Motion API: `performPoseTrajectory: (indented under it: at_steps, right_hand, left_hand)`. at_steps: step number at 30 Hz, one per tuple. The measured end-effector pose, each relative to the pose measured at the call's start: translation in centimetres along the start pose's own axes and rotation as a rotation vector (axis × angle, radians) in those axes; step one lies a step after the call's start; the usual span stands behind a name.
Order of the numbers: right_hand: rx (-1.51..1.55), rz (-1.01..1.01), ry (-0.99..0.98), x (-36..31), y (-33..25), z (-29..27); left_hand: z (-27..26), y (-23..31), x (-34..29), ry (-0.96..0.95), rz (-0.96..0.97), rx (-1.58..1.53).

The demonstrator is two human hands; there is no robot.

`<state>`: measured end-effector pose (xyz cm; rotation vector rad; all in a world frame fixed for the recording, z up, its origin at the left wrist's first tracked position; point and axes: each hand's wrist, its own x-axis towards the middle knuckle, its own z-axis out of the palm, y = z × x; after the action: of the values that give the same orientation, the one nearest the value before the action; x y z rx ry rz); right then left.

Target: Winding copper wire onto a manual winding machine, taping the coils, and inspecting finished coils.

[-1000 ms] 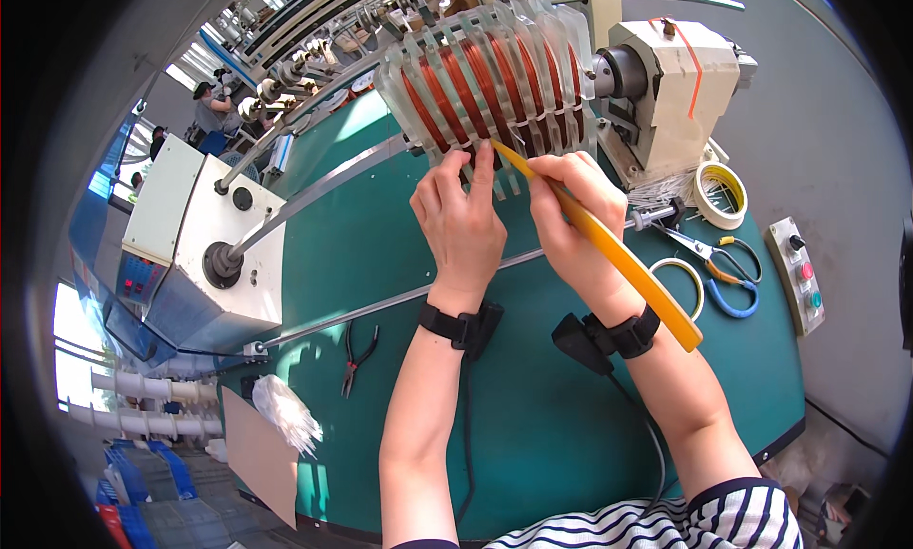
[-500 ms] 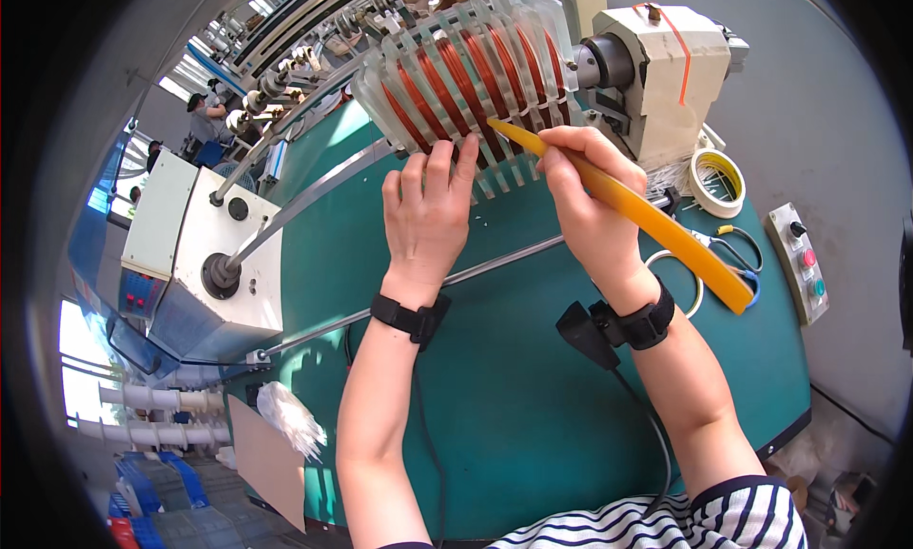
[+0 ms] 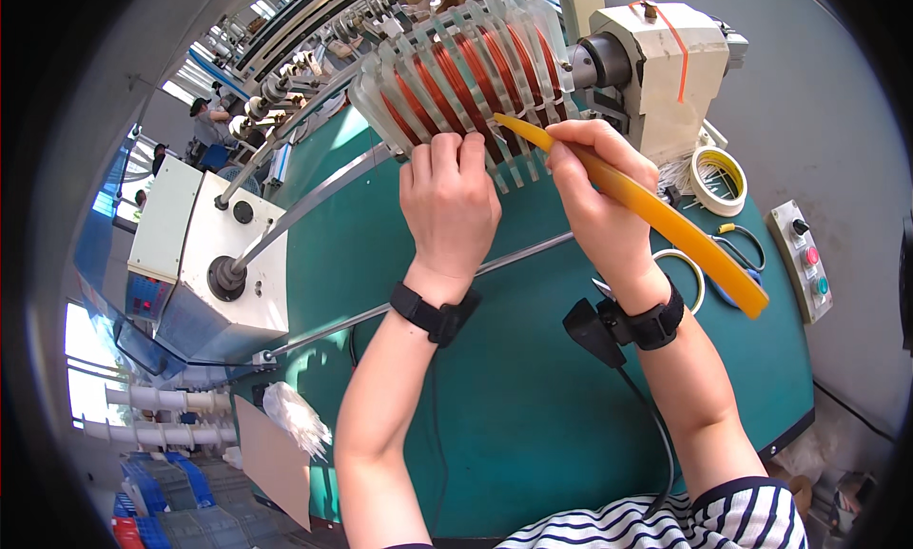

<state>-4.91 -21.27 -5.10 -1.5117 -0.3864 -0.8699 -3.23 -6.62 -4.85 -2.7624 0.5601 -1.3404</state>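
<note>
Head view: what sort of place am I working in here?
Most likely a coil-winding workshop or factory floor: a winding form wrapped in copper wire on a motor-driven machine, a green workbench with tape roll, and more machines behind.

The left hand point(image 3: 449, 206) covers the lower ends of a few slats on the winding form point(image 3: 466, 73), so its fingertips can't be seen. The yellow tool point(image 3: 656, 216) is partly buried in the right hand point(image 3: 599, 202). Scissors point(image 3: 742, 264) sit half behind that tool. The people far back are too small to tell.
</note>
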Motion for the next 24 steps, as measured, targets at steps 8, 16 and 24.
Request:
performPoseTrajectory:
  at_steps: [8, 16, 24]
  right_hand:
    - [-0.070, -0.084, 0.031, 0.0, -0.5, 0.3]
    - [-0.138, -0.190, -0.053, -0.6, -0.2, 1.3]
    - [-0.144, -0.214, -0.071, -0.8, 0.2, 1.6]
  left_hand:
    - [2.2, 3.4, 0.0, 0.157, -0.459, -0.372]
    - [2.7, 2.1, -0.3, 0.224, -0.528, -0.273]
    - [3.4, 2.2, -0.6, 0.285, -0.531, -0.237]
